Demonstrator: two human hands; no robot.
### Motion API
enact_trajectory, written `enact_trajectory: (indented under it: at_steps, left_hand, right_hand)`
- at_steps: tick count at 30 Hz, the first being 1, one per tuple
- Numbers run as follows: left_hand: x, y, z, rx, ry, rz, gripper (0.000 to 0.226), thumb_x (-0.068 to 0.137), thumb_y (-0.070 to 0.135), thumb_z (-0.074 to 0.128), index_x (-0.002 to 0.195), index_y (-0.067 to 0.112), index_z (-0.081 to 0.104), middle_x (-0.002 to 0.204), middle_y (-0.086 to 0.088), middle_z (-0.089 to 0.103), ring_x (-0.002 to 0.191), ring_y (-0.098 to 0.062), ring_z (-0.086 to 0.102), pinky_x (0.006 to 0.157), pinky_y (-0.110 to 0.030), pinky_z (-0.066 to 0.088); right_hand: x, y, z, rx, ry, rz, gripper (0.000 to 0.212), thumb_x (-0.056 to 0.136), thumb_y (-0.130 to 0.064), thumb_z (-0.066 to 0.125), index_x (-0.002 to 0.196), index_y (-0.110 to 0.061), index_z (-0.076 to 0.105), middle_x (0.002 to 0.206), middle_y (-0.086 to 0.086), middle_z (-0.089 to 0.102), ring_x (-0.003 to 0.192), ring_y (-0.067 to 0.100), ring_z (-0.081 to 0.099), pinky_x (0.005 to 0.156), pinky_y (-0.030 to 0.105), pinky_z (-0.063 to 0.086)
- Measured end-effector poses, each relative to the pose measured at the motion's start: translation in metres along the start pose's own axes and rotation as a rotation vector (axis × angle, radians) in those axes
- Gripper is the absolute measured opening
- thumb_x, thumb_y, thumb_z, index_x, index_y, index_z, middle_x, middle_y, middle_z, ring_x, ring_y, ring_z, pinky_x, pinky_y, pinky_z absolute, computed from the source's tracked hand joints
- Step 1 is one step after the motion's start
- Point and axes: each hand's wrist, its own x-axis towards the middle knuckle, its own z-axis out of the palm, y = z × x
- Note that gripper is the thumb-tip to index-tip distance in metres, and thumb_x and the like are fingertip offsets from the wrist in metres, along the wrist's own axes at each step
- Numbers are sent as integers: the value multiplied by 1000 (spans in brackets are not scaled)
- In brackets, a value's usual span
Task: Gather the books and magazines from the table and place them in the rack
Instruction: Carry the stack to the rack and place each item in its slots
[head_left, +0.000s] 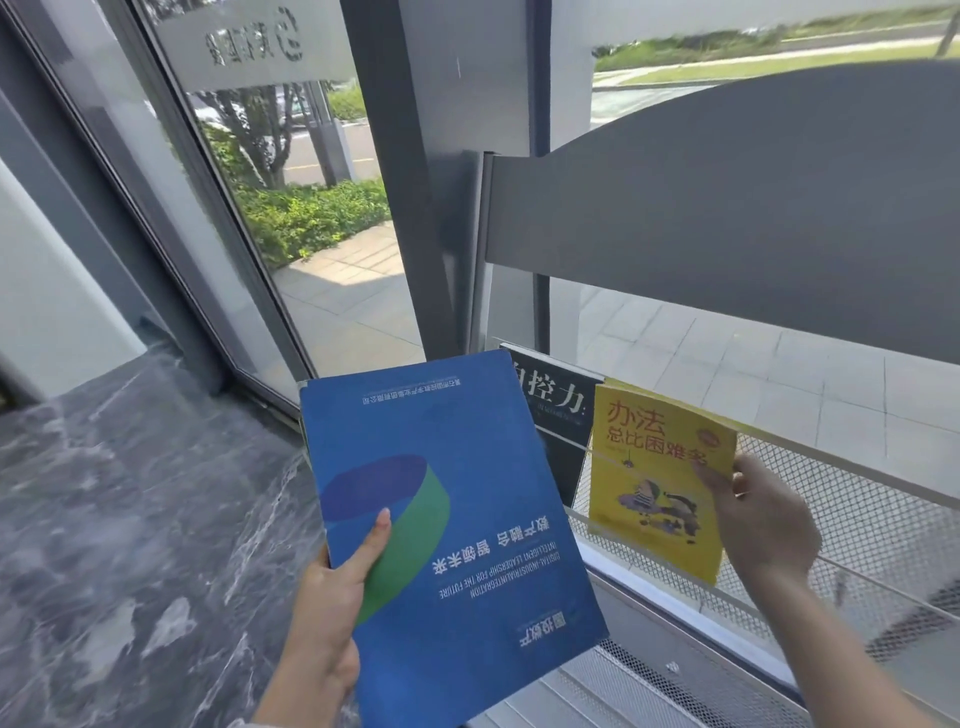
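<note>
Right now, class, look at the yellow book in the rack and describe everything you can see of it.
The yellow book is a thin paperback with red and dark printed characters and a small cartoon figure on its cover. It stands upright, leaning slightly, on the white mesh rack, beside a black book. The right hand grips its right edge, thumb on the front cover. Its lower corner is hidden behind the hand.
</note>
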Motion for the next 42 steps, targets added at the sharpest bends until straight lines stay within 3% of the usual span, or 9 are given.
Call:
enact_trajectory:
  at_steps: [4,10,13,15,19,22,28,34,42]
  left_hand:
    - [0,0,-1,-2,-22,8,8,77,21,68,85,23,65,67,14,73,59,-2,68,47,-16,49]
    - [-4,2,-1,12,-65,-7,13,76,23,68,89,22,64,86,4,73,78,-14,67,70,-27,50]
    - [-4,0,0,-11,-123,-61,39,65,33,75,100,18,66,97,-4,72,89,-26,65,85,-41,48]
    - [-8,1,4,-35,-185,-105,59,53,41,83,104,16,68,101,-9,73,93,-30,67,90,-50,49]
    - [-14,-6,20,-59,-360,-205,41,62,35,73,98,14,70,83,-8,75,71,-25,71,68,-42,58]
    - [-21,-14,33,-79,-514,-302,32,69,31,67,95,13,71,76,-8,75,61,-23,70,53,-33,55]
    - [-31,-33,50,-80,-718,-446,47,70,33,65,114,16,64,105,-20,71,78,-35,71,79,-57,53]
    - [-43,-48,70,-61,-849,-524,49,71,42,56,108,13,67,102,-18,72,81,-34,71,68,-51,58]
    - [-64,-55,94,-78,-883,-526,42,73,45,52,96,16,73,102,-18,72,83,-35,71,74,-54,55]
  right_hand:
    - [-4,6,-1,-35,-9,68,37,83,-42,58,79,-6,63,68,11,65,59,22,48,83,42,38]
    - [-8,1,-15,-147,-36,152,40,83,-45,56,92,-7,65,77,11,65,85,28,50,83,39,27]
    - [-17,-17,-35,58,124,136,37,79,-36,66,97,-5,60,87,14,64,92,35,54,83,42,35]
    - [-30,-43,-52,346,24,122,35,79,-36,66,97,-7,58,83,7,60,81,27,58,68,31,42]
    - [-65,-79,-65,500,-401,156,33,70,-44,71,92,-23,59,84,-7,65,76,8,62,61,21,45]
    - [-79,-71,-78,544,-341,188,20,72,-37,72,81,-21,65,83,-6,72,75,10,68,67,21,51]
    - [-106,-42,-121,678,-260,383,9,83,-26,63,84,-17,60,69,-2,75,62,13,71,55,25,53]
    - [-125,-12,-148,779,-195,546,17,87,-25,57,95,-12,51,83,11,74,65,25,71,61,38,57]
    - [-124,23,-166,887,-184,567,19,87,-25,57,99,-11,51,81,9,75,66,25,71,57,33,55]
